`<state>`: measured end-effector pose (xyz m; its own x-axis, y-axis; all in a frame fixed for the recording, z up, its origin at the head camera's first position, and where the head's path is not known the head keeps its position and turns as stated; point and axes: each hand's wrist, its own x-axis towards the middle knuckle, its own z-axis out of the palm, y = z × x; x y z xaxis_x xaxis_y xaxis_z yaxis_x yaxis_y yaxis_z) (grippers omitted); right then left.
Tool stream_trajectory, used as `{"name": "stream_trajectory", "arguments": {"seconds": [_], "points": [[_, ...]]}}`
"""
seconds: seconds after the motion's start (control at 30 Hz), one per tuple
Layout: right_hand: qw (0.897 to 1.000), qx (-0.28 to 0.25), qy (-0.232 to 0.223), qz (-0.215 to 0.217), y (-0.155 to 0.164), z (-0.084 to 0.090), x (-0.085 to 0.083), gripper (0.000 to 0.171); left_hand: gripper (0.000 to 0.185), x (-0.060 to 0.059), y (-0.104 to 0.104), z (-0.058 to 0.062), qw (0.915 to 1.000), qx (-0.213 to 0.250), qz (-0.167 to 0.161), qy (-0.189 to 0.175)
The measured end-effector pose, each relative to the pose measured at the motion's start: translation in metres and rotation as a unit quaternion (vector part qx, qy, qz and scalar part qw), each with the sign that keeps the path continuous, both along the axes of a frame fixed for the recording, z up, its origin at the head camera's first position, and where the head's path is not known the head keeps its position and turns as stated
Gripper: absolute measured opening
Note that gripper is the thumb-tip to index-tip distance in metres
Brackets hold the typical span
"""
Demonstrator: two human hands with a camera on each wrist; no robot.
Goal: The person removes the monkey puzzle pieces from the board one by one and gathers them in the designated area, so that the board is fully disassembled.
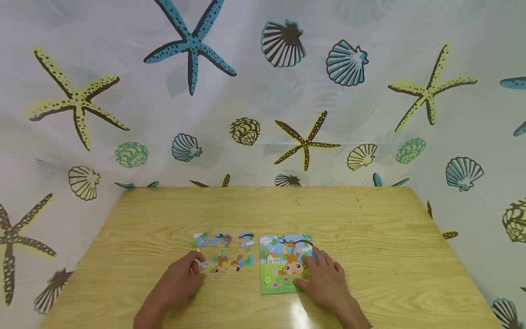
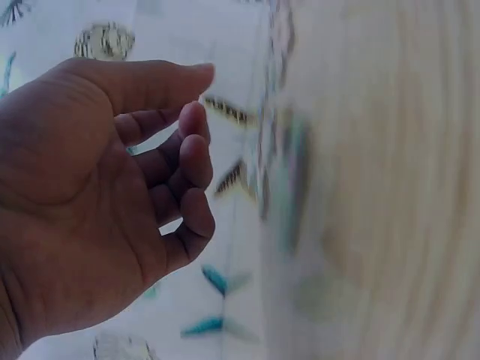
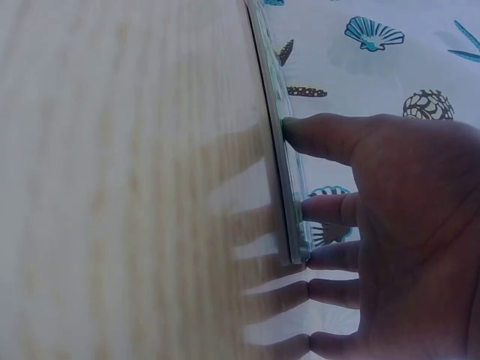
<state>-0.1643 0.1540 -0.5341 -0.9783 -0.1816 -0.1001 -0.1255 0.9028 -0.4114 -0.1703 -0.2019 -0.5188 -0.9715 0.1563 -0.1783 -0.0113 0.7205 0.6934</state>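
Note:
Over the lower left of several loose jigsaw pieces (image 1: pixel 222 265) hovers my left hand (image 1: pixel 181 278). Its fingers are loosely bent in the left wrist view, and nothing shows between them. The pieces lie in two broken rows with parts of a monkey picture; a green bit shows beside the hand, mostly hidden. Right of them lies a square puzzle board (image 1: pixel 276 274) with a monkey hanging from a branch, a house and flowers. My right hand (image 1: pixel 326 278) rests on its right side with fingers extended. In the right wrist view, the thumb touches the board's surface.
Both hands work at the near part of a wooden table (image 1: pixel 370 228). A pale curtain (image 1: pixel 246 100) printed with starfish and shells hangs behind the table and along its sides. In the left wrist view the tabletop and the pieces are blurred.

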Motion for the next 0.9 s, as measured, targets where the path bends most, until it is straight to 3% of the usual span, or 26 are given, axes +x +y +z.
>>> {"name": "stream_trajectory", "arguments": {"seconds": [0.07,0.17,0.3,0.4,0.53,0.63,0.77,0.9], "points": [[1.0,0.002,-0.002,-0.003,0.001,-0.001,0.001,0.063,0.026,-0.003,0.025,0.004,0.9994,0.014,-0.023,0.021],[1.0,0.001,-0.008,-0.005,0.001,-0.001,0.003,0.064,0.024,-0.003,0.067,0.009,0.9943,-0.021,-0.083,0.063],[1.0,-0.01,-0.013,-0.002,0.003,0.0,0.004,0.062,0.032,0.0,0.116,0.01,0.9766,-0.106,-0.151,0.111],[1.0,-0.021,-0.009,0.0,0.005,0.003,0.004,0.06,0.037,-0.001,0.142,0.005,0.9671,-0.138,-0.176,0.121],[1.0,-0.019,0.004,-0.003,0.008,0.006,0.005,0.061,0.037,-0.005,0.161,-0.008,0.9638,-0.159,-0.181,0.115],[1.0,-0.007,0.006,-0.014,0.012,0.005,0.005,0.064,0.036,-0.007,0.167,-0.014,0.9676,-0.159,-0.166,0.103],[1.0,0.002,-0.004,-0.025,0.017,0.003,0.003,0.07,0.033,-0.009,0.171,-0.013,0.9758,-0.142,-0.141,0.089],[1.0,0.007,-0.006,-0.023,0.019,0.001,0.001,0.072,0.034,-0.011,0.176,-0.009,0.9763,-0.153,-0.129,0.083]]}}
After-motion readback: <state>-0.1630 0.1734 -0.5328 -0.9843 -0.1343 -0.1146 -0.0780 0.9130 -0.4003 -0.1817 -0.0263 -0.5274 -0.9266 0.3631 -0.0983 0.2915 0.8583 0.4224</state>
